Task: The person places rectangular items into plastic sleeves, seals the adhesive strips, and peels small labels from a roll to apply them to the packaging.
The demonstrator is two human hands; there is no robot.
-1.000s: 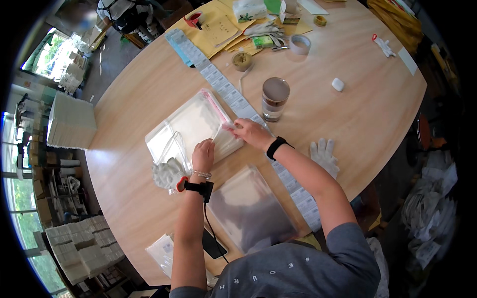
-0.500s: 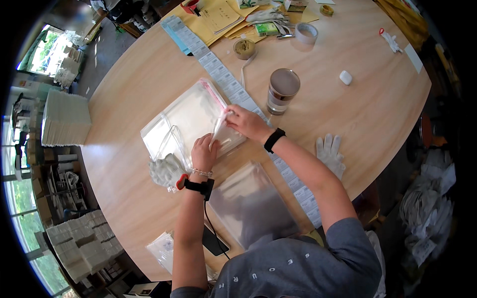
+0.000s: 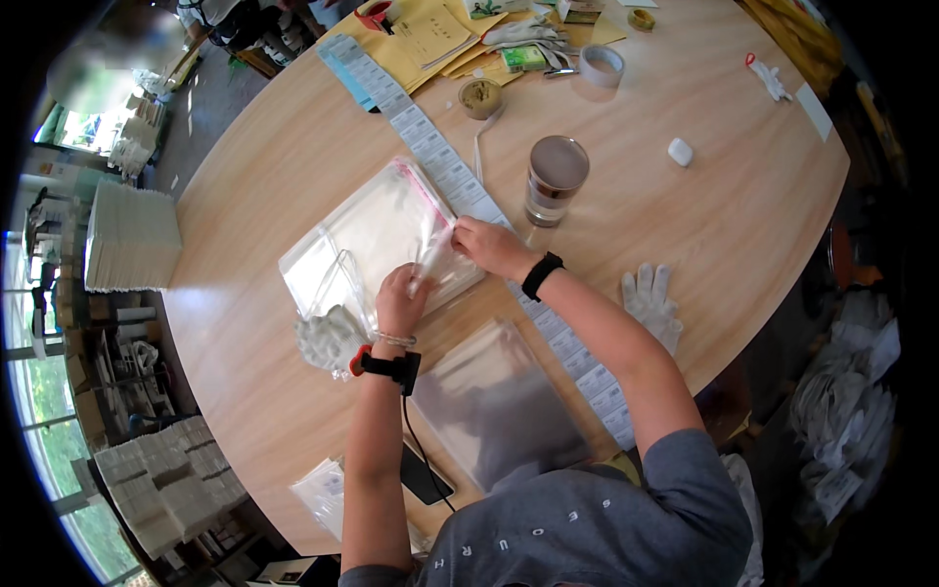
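A stack of clear plastic bags (image 3: 337, 230) with a pink strip along one edge lies on the table. At its right-hand edge my right hand (image 3: 492, 248) pinches the edge of the top bag near the strip. My left hand (image 3: 401, 301) is at the near edge of the stack, fingers curled on a fold of the same clear film. Closer to my body lies a second set of clear bags (image 3: 499, 401). A whitish work glove (image 3: 331, 338) rests beside my left wrist, and another glove (image 3: 650, 301) lies right of my right forearm.
A long printed label strip (image 3: 445, 161) crosses the table under my right arm. Beyond it stand a lidded glass (image 3: 558, 181) and tape rolls (image 3: 602, 67). A phone (image 3: 425, 476) lies beside my left forearm. Yellow envelopes (image 3: 430, 37) cover the far edge.
My right hand has shifted slightly right and toward me with the bag's edge. The film raised between my hands now lies lower. My left hand has hardly moved.
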